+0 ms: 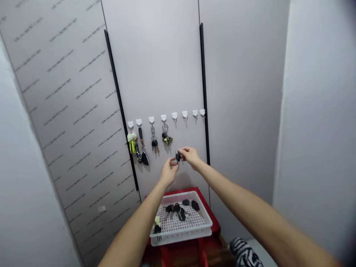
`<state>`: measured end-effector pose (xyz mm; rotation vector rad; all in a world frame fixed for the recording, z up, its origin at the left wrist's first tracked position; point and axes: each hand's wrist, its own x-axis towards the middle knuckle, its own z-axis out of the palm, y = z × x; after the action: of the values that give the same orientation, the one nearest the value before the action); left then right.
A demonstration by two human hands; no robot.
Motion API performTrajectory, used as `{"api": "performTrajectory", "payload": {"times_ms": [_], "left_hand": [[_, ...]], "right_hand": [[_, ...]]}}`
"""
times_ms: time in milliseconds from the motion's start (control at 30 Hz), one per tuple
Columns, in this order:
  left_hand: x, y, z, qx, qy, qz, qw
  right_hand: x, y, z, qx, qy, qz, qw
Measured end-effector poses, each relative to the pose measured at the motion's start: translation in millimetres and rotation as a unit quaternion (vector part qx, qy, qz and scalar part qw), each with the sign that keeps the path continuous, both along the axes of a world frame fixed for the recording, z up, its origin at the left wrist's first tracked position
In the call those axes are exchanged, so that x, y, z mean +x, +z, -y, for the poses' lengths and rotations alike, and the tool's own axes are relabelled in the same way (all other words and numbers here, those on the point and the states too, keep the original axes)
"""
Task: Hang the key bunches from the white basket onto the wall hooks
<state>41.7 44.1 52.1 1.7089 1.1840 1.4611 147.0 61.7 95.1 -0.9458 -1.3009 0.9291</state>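
Between my two hands, in front of the panel, is a small bunch of black-headed keys (178,156) on a ring. My right hand (190,155) pinches it from the right with thumb and forefinger. From the lower left my left hand (169,171) touches the keys with bent fingertips. Just above, several white hooks (174,116) run in a row along the panel. Those on the left carry bunches: a key bunch with brass pieces (167,139), black-headed keys (154,142), a black strap with a fob (144,157), and a yellow-green key holder (132,147).
Below my hands a white perforated basket (182,234) holds several black-headed keys (180,213). It stands on a red surface (215,218). Black vertical handle strips (204,85) edge the panel. Printed film (72,92) covers the left panel; a white wall (319,111) rises at right.
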Motion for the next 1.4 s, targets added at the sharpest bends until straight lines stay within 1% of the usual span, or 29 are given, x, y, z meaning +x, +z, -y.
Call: {"api": "performTrajectory", "payload": {"times_ms": [67,133,200,267,367,467,533,633,700,767,833,867,900,933,967,1000,1033,1067,1133,1167,1200,1233,1300,1400], "left_hand": [[6,31.2,-1,0.045,0.009,-0.032,0.998],[11,58.1,-1,0.08,0.019,-0.069,0.994],[13,78.8,-2,0.103,0.034,-0.097,0.989],[14,93.8,-6,0.12,0.056,-0.124,0.983],[14,108.6,-17,0.13,0.083,-0.148,0.977],[14,116.8,-28,0.121,0.094,-0.143,0.978],[15,118.0,-34,0.111,0.091,-0.135,0.98],[16,112.7,-40,0.104,0.079,-0.127,0.983],[15,104.8,-40,0.098,0.074,-0.125,0.985],[13,92.6,-37,0.086,0.073,-0.124,0.986],[9,73.9,-30,0.07,0.063,-0.125,0.988],[7,61.4,-25,0.062,0.056,-0.128,0.988],[4,46.5,-19,0.052,0.051,-0.133,0.988],[1,29.4,-13,0.037,0.047,-0.146,0.987],[-3,10.5,-5,0.016,0.048,-0.166,0.985],[-7,-9.8,4,-0.008,0.051,-0.189,0.981],[-11,-30.4,13,-0.038,0.057,-0.217,0.974],[-16,-50.5,22,-0.063,0.062,-0.237,0.968],[-25,-85.9,37,-0.099,0.074,-0.263,0.957],[-28,-99.7,41,-0.114,0.081,-0.275,0.951],[-31,-110.5,44,-0.127,0.089,-0.286,0.946],[-33,-118.2,45,-0.137,0.095,-0.297,0.94],[-34,-126.4,42,-0.148,0.1,-0.319,0.931],[-34,-129.3,33,-0.152,0.098,-0.352,0.918]], "right_hand": [[3,30.4,-8,0.027,-0.015,-0.013,0.999],[5,55.7,-14,0.047,-0.03,-0.025,0.998],[5,75.3,-19,0.062,-0.045,-0.033,0.996],[3,90.1,-24,0.073,-0.061,-0.039,0.995],[0,105.1,-34,0.081,-0.089,-0.043,0.992],[-3,113.0,-48,0.076,-0.124,-0.04,0.989],[-3,114.4,-58,0.065,-0.146,-0.03,0.987],[-4,111.9,-72,0.045,-0.165,-0.007,0.985],[-6,107.8,-77,0.039,-0.168,0.007,0.985],[-7,100.0,-79,0.04,-0.17,0.015,0.985],[-7,84.1,-76,0.043,-0.179,0.013,0.983],[-6,71.4,-72,0.053,-0.191,0.017,0.98],[-5,55.1,-66,0.065,-0.204,0.033,0.976],[-3,35.1,-57,0.075,-0.205,0.071,0.973],[-1,11.9,-46,0.077,-0.19,0.128,0.97],[0,-13.6,-32,0.074,-0.166,0.191,0.965],[1,-40.5,-17,0.053,-0.105,0.279,0.953],[2,-67.2,-3,0.033,-0.068,0.313,0.947],[3,-115.1,22,0.009,-0.031,0.355,0.934],[3,-134.0,31,-0.001,-0.018,0.377,0.926],[3,-148.8,37,-0.007,-0.013,0.396,0.918],[3,-159.4,40,-0.01,-0.01,0.413,0.911],[1,-169.9,42,-0.01,-0.004,0.44,0.898],[-5,-170.2,39,-0.005,0.018,0.473,0.881]]}}
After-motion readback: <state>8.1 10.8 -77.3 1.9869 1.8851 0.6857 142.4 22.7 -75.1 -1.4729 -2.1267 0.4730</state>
